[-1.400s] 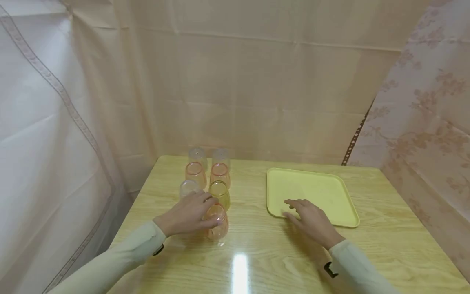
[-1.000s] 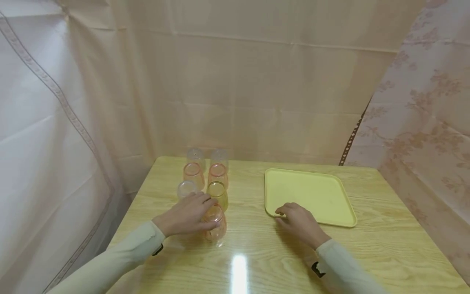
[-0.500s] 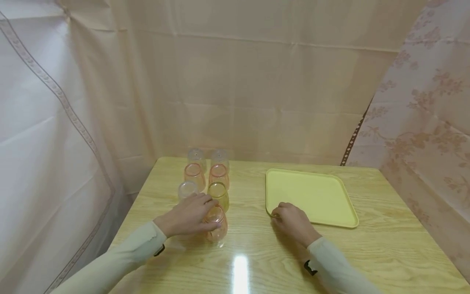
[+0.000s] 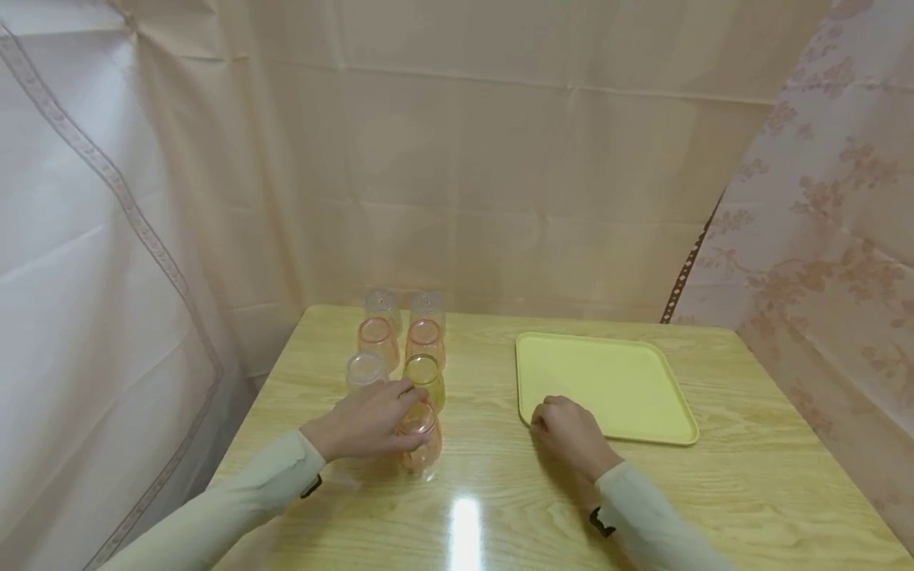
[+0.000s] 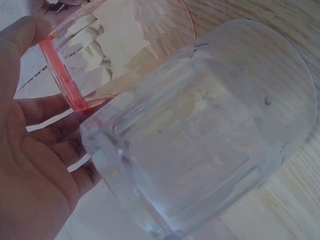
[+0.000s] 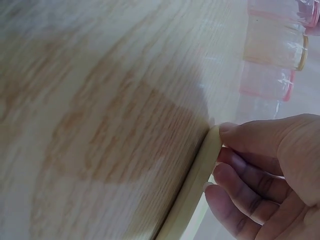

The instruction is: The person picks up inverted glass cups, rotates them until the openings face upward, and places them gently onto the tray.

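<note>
My left hand (image 4: pixel 367 420) grips an upside-down pink glass (image 4: pixel 423 444) around its base, thumb on the near side and fingers on the far side. In the left wrist view, the thumb and fingertips meet the pink glass's thick base (image 5: pixel 65 75). Close in front of that camera stands a clear glass (image 5: pixel 200 135), also upside down. My right hand (image 4: pixel 571 432) pinches the rim of a yellow tray (image 4: pixel 607 385) at its near left corner. From the right wrist, the thumb lies on the tray's edge (image 6: pixel 192 192) with the other fingers curled opposite it.
Behind the pink glass stand a yellow glass (image 4: pixel 426 381), a clear glass (image 4: pixel 366 371), two more pink glasses (image 4: pixel 425 342) and two clear ones (image 4: pixel 382 305) at the back, in two columns. The wooden table (image 4: pixel 493 476) ends at a hanging cloth (image 4: pixel 464 198).
My right hand has moved left onto the tray's near left corner, and its fingers have closed on the rim. The tray has shifted slightly nearer. My left hand stays on the pink glass.
</note>
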